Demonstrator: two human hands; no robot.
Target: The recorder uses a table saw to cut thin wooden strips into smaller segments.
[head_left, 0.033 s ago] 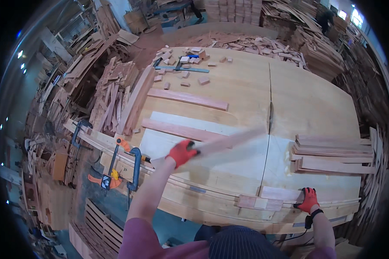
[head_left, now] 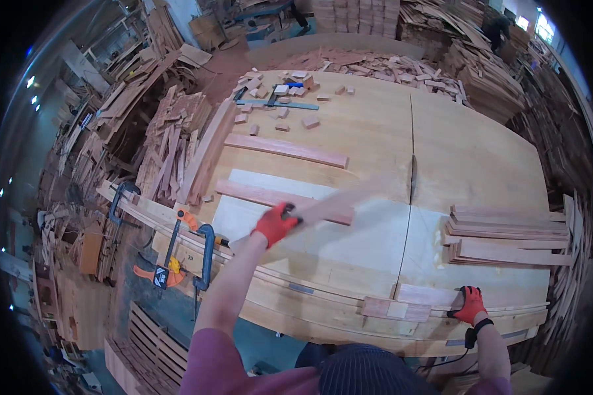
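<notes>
Long pinkish bd, blurred, held slantwise over tbl; pale bd flat by tbl's near edge

The board in the left hand is smearing into a streak, its far end melting into the tabletop! The right hand is hiding the right end of a pale board; the lower edge is cropping the purple sleeve, the top edge cutting off a distant leg.

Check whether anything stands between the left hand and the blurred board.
Nothing visible does: the left hand grips the blurred board directly. Another board lies on the table nearby, but not between them.
</notes>
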